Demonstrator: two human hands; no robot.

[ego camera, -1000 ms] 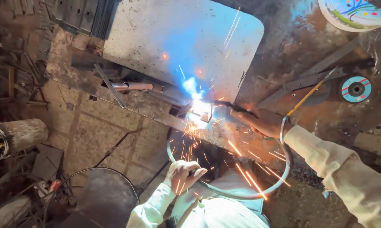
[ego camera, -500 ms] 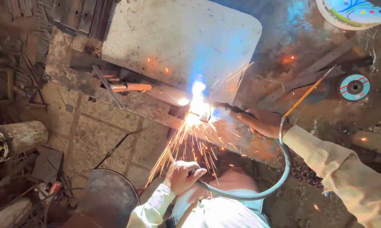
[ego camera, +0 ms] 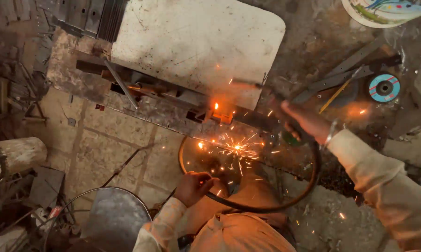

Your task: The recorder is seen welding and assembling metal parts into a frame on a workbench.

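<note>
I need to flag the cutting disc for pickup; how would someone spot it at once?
Start at the big white panel and go right along the dark, cluttered bench. Beyond the grey metal strips lies the disc, the only round, bright blue thing there, with a dark centre.

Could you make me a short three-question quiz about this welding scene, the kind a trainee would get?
1. True or false: the right hand grips the dark welding electrode holder.
2. What does the left hand touch?
A. the thick black welding cable
B. the round blue-rimmed grinding disc
C. the large white rounded metal sheet
3. Fill in: the glowing orange weld spot sits on the long rusty metal ____.

Key: 1 true; 2 A; 3 frame.
</note>
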